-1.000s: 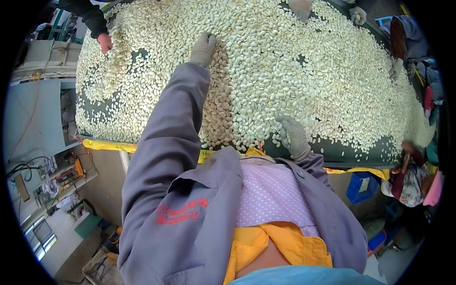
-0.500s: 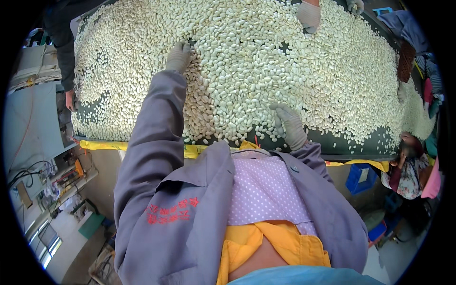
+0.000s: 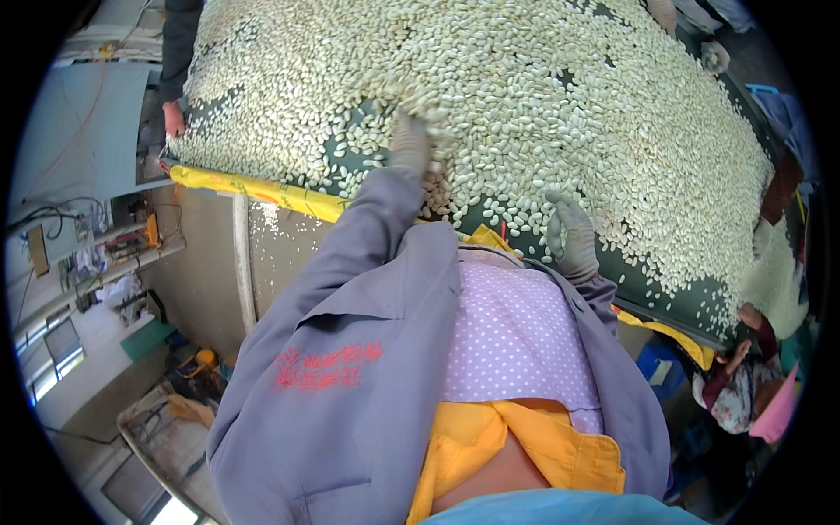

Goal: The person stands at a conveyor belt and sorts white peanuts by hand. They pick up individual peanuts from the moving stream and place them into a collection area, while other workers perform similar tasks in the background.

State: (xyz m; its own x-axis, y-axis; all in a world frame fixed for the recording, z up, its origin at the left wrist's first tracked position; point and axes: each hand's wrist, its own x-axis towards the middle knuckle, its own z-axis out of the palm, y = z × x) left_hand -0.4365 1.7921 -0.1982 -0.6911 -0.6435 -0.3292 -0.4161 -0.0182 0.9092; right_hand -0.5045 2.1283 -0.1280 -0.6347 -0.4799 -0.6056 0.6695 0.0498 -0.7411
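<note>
Pale, flat oval white beans [image 3: 507,114] are spread over a dark green table surface [image 3: 346,131]. My left hand [image 3: 409,149], in a light glove, reaches into the beans left of the middle; its fingers are smeared by motion. Beans at its fingertips are blurred too, and a bare green patch shows to its left. By the near edge, my right hand [image 3: 573,238], in a greyish glove, rests at the border of the beans. Its fingers are loosely bent with a gap to the thumb, and I see nothing held in it.
A yellow strip [image 3: 262,191] runs along the table's near edge. At the far left another person's hand [image 3: 173,118] touches the table; more people work at the right. A blue crate [image 3: 661,367] stands below the table at the right. A pale pole [image 3: 243,262] stands below its left part.
The view has turned and shifted. My left hand has swept nearer and to the right through the beans, pushing them and baring green surface. My right hand stays near the table's edge.
</note>
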